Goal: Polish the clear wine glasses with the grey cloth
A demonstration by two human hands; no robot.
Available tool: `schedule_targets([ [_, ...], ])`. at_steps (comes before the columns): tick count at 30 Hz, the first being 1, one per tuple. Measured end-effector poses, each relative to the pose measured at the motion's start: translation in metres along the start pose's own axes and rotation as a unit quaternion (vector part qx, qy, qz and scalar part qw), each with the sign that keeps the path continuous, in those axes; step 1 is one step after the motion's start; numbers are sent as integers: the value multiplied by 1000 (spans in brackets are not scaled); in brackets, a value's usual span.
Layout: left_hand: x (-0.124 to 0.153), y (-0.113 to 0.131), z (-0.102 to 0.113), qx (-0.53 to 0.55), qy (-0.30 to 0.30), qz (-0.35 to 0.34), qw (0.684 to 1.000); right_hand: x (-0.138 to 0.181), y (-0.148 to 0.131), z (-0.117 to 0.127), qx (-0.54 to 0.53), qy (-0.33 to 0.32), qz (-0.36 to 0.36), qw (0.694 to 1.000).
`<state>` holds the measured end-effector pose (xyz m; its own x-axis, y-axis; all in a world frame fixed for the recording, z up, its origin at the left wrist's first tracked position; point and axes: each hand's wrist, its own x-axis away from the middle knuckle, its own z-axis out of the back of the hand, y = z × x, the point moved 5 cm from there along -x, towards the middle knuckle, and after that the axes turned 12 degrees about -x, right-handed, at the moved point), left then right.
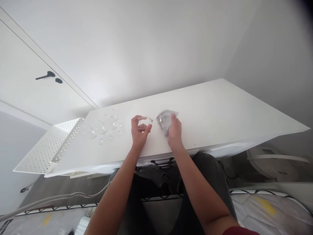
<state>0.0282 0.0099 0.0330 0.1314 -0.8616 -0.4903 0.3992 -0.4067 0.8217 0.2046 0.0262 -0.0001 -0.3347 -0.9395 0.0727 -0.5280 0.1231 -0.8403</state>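
My left hand (pixel 140 132) is closed around the bowl of a small clear stemmed glass (pixel 146 122), tilted on its side above the white tabletop. A grey cloth (pixel 167 122) is gripped in my right hand (pixel 175 130), its fingers partly hidden behind it. The round foot of the glass meets the cloth, and the stem points from my left hand toward my right. Off to the left of my hands, several more clear stemmed glasses (pixel 100 127) are grouped on the table, their outlines faint against the white.
The white table (pixel 215 111) stands against a wall. White perforated panels (pixel 46 147) adjoin its left end, near a door with a black handle (pixel 46 75). Dark drawer handles (pixel 162 161) sit below the front edge, above my knees. A pale cable (pixel 73 195) runs at the lower left.
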Motion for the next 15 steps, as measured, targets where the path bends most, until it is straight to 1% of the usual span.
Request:
schedule_targets([
  [1, 0, 0, -2, -7, -18, -3, 1000, 3, -9, -3, 69, -26, 65, 995],
  [2, 1, -1, -4, -11, -38, -7, 999, 8, -17, -9, 141, -68, 125, 980],
  [3, 1, -1, -6, -11, -55, -13, 998, 14, -22, -17, 208, -116, 173, 956],
  [4, 2, -2, -7, -5, -69, -18, 997, 19, -24, -24, 265, -160, 202, 929],
  [5, 2, -3, -8, 6, -76, -22, 997, 23, -24, -30, 309, -189, 210, 908],
  [6, 2, -3, -8, 20, -79, -24, 996, 24, -23, -33, 339, -205, 200, 896],
  [7, 2, -4, -8, 36, -80, -25, 996, 25, -22, -33, 357, -209, 180, 892],
  [9, 2, -6, -8, 65, -84, -23, 994, 21, -21, -31, 362, -206, 135, 899],
  [10, 2, -6, -8, 74, -88, -22, 993, 18, -21, -28, 350, -195, 120, 908],
  [11, 2, -6, -9, 79, -92, -22, 992, 14, -23, -22, 328, -170, 110, 923],
  [13, 2, -5, -8, 84, -89, -21, 992, 2, -27, -6, 242, -87, 89, 962],
  [15, 1, -4, -6, 82, -68, -18, 994, -10, -27, 13, 105, 1, 48, 993],
])
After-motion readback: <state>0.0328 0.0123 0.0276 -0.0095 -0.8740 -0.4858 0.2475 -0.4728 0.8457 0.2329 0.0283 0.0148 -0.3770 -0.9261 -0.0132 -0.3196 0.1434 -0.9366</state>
